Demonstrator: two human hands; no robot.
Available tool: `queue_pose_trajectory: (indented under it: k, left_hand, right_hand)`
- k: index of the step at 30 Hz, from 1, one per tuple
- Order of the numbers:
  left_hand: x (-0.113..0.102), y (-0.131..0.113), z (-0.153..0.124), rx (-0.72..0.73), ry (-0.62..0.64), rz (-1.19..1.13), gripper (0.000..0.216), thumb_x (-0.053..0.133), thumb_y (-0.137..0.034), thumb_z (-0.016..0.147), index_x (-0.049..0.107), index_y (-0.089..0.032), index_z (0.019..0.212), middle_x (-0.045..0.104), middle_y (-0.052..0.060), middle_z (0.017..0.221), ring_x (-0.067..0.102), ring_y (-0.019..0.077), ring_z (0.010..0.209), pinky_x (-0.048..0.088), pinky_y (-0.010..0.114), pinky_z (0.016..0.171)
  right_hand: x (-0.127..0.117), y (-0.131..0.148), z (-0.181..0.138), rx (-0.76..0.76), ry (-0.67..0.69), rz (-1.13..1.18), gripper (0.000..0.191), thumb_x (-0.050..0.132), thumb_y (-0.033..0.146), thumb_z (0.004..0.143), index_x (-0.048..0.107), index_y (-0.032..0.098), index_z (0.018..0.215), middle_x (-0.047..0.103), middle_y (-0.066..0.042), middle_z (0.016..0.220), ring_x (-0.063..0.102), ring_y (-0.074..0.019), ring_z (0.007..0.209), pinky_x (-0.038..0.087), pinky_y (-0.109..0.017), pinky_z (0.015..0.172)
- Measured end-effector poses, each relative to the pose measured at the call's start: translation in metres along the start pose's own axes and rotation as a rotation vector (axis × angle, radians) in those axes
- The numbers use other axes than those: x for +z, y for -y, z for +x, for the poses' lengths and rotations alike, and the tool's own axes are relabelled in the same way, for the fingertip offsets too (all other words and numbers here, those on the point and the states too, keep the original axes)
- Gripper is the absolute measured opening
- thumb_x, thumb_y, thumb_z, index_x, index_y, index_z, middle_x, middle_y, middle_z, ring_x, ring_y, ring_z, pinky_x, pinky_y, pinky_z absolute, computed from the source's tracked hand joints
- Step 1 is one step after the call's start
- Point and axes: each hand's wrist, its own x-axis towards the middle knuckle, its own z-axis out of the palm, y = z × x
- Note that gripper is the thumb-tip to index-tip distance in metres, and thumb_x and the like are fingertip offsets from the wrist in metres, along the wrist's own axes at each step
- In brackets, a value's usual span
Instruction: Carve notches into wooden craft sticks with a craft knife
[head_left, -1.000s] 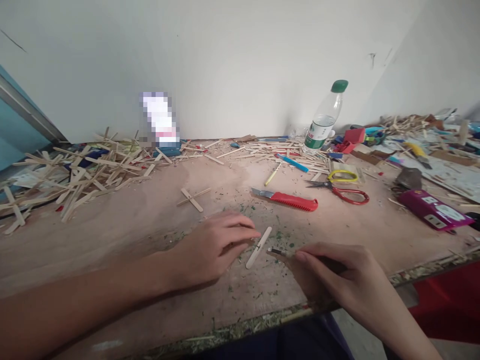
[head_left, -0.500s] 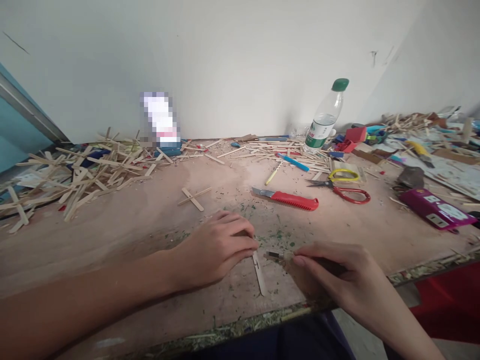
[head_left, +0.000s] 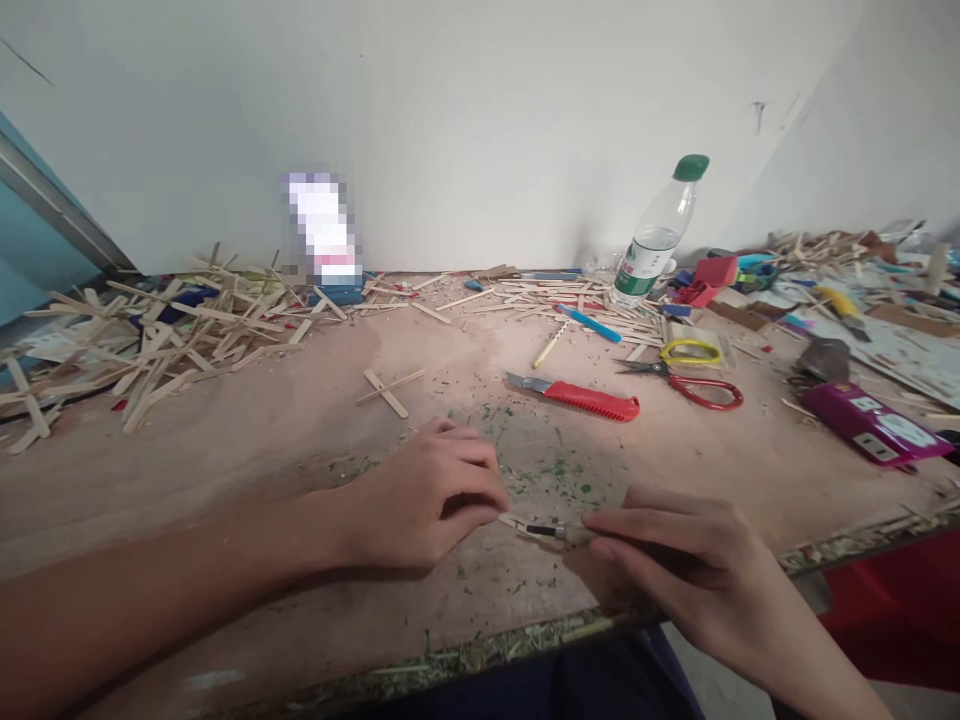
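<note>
My left hand (head_left: 450,495) rests on the wooden table with its fingers closed on a wooden craft stick (head_left: 513,522). Only a short length of the stick shows beyond the fingertips; the rest is hidden. Pinched in my right hand (head_left: 675,550) is a small craft knife (head_left: 561,532), its dark blade pointing left. The blade's tip overlaps the stick in view, and I cannot tell how deep it sits. Beyond my left hand lie two crossed sticks (head_left: 385,392). A red utility knife (head_left: 589,399) lies farther up, blade out.
Scissors (head_left: 694,375) with yellow and red handles lie right of the utility knife. A water bottle (head_left: 651,245) stands by the wall. Piled sticks (head_left: 187,330) cover the far left, a lit phone (head_left: 324,230) stands behind, and a purple pack (head_left: 874,422) lies right.
The stick has turned from pointing toward me to pointing right, with less of it showing. The craft knife has moved slightly down, and its blade now meets the stick in view.
</note>
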Motion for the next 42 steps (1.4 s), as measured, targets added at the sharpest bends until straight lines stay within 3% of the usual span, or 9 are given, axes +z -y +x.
queue_pose_trajectory:
  k: [10, 18, 25, 32, 42]
  left_hand:
    - [0.004, 0.007, 0.000, 0.002, -0.033, -0.002, 0.018, 0.066, -0.023, 0.105, 0.078, -0.021, 0.092, 0.073, 0.001, 0.091, 0.063, 0.0161, 0.087, 0.039, 0.034, 0.087]
    - [0.005, 0.008, -0.001, 0.157, -0.031, 0.055, 0.022, 0.060, -0.014, 0.106, 0.078, -0.022, 0.096, 0.073, 0.002, 0.097, 0.061, 0.0183, 0.092, 0.038, 0.036, 0.088]
    - [0.007, 0.007, -0.003, 0.104, -0.121, 0.097, 0.022, 0.058, -0.015, 0.107, 0.074, -0.020, 0.093, 0.071, 0.003, 0.093, 0.061, 0.0184, 0.091, 0.041, 0.032, 0.085]
    - [-0.004, 0.005, -0.006, 0.178, 0.004, 0.233, 0.020, 0.063, -0.002, 0.093, 0.072, -0.020, 0.091, 0.069, 0.003, 0.096, 0.061, 0.0209, 0.090, 0.038, 0.035, 0.082]
    - [0.001, 0.013, -0.006, 0.167, -0.019, 0.147, 0.026, 0.060, -0.005, 0.096, 0.077, -0.022, 0.106, 0.072, 0.004, 0.099, 0.062, 0.0199, 0.091, 0.041, 0.035, 0.083]
  right_hand:
    - [0.003, -0.001, 0.005, 0.055, -0.046, -0.014, 0.022, 0.068, 0.030, 0.101, 0.088, 0.022, 0.102, 0.071, -0.003, 0.070, 0.068, -0.0153, 0.057, 0.049, -0.024, 0.049]
    - [0.003, 0.001, 0.007, 0.059, -0.021, -0.021, 0.022, 0.069, 0.031, 0.101, 0.089, 0.022, 0.099, 0.072, -0.004, 0.070, 0.068, -0.0142, 0.056, 0.048, -0.021, 0.047]
    - [0.003, 0.004, 0.010, 0.052, -0.039, -0.067, 0.023, 0.069, 0.033, 0.100, 0.090, 0.022, 0.097, 0.069, -0.004, 0.066, 0.065, -0.0143, 0.053, 0.046, -0.022, 0.045]
    - [-0.001, 0.000, 0.006, 0.046, 0.016, -0.095, 0.024, 0.067, 0.032, 0.103, 0.089, 0.021, 0.103, 0.070, -0.004, 0.069, 0.063, -0.0131, 0.054, 0.046, -0.021, 0.045]
    - [0.006, 0.005, 0.011, -0.019, -0.035, -0.081, 0.022, 0.068, 0.025, 0.101, 0.089, 0.020, 0.101, 0.070, -0.003, 0.067, 0.066, -0.0117, 0.052, 0.047, -0.018, 0.045]
